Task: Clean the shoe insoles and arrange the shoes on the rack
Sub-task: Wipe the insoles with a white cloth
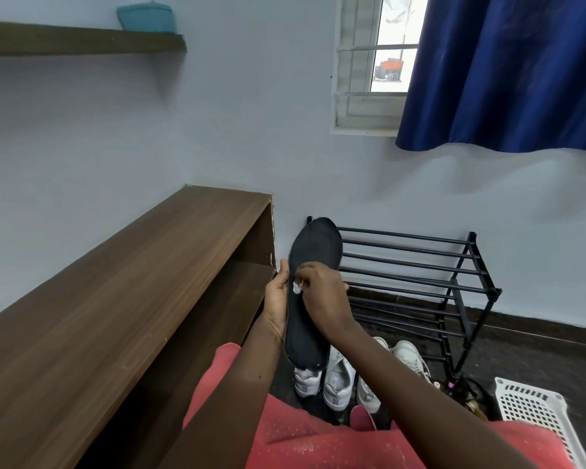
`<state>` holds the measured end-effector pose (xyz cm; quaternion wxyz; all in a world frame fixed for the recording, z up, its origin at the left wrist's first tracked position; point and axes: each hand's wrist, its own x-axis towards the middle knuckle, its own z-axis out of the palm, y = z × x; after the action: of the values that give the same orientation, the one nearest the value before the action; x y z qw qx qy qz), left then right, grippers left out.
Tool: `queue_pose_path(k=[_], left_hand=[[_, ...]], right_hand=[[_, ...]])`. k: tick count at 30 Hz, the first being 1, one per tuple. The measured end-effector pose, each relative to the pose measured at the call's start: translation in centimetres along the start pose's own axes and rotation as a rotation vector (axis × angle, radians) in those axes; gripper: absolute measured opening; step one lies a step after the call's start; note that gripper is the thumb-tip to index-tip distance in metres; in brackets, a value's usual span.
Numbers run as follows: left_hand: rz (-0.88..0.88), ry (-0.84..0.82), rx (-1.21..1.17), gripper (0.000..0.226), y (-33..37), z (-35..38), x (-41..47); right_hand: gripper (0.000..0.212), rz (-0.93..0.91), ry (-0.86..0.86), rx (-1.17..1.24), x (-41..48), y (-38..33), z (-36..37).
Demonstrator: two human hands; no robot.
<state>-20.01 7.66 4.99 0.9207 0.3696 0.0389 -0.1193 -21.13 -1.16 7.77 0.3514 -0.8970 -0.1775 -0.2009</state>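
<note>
Insole (pixel 313 252), dark and held upright before the black rack (pixel 420 265), was gripped along its edge by the left hand (pixel 278 299) while fingers (pixel 306 269) of the right hand (pixel 322 294) pinched a small white wad (pixel 297 288) against it; hard rubbing could buckle it or loosen that grip.
</note>
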Motion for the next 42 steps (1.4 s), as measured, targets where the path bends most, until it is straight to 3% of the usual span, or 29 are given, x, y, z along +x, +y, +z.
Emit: queue_pose_path(k=[6,10,14,19,26,33,38,42], left_hand=[[-0.001,0.117,0.034,0.063,0.7,-0.5,1.3],[-0.071,0.081,-0.084,0.064,0.4,-0.5,1.3],[-0.014,0.075,-0.030,0.068,-0.3,-0.2,1.3],[-0.084,0.039,-0.040,0.066,-1.8,-0.4,0.9],[-0.128,0.104,-0.037,0.079,-0.7,-0.6,1.2],[-0.101,0.110,-0.094,0.072,0.2,-0.9,1.6],[-0.192,0.078,-0.131,0.085,-0.7,-1.1,1.1],[-0.120,0.066,-0.114,0.068,-1.4,0.0,0.0]], right_hand=[[0.029,0.044,-0.112,-0.046,-1.8,-0.8,0.2],[0.021,-0.008,-0.179,-0.001,-2.4,-1.4,0.3],[0.021,0.065,-0.165,-0.054,-0.8,-0.4,0.2],[0.020,0.148,-0.078,0.011,1.6,0.0,-1.2],[0.020,0.120,-0.177,0.049,-0.4,-1.5,-1.4],[0.031,0.172,-0.202,0.194,-3.2,-1.8,-1.3],[0.043,0.171,-0.141,0.181,-1.4,-1.1,-1.2],[0.052,0.189,-0.056,0.136,1.2,0.1,-0.9]])
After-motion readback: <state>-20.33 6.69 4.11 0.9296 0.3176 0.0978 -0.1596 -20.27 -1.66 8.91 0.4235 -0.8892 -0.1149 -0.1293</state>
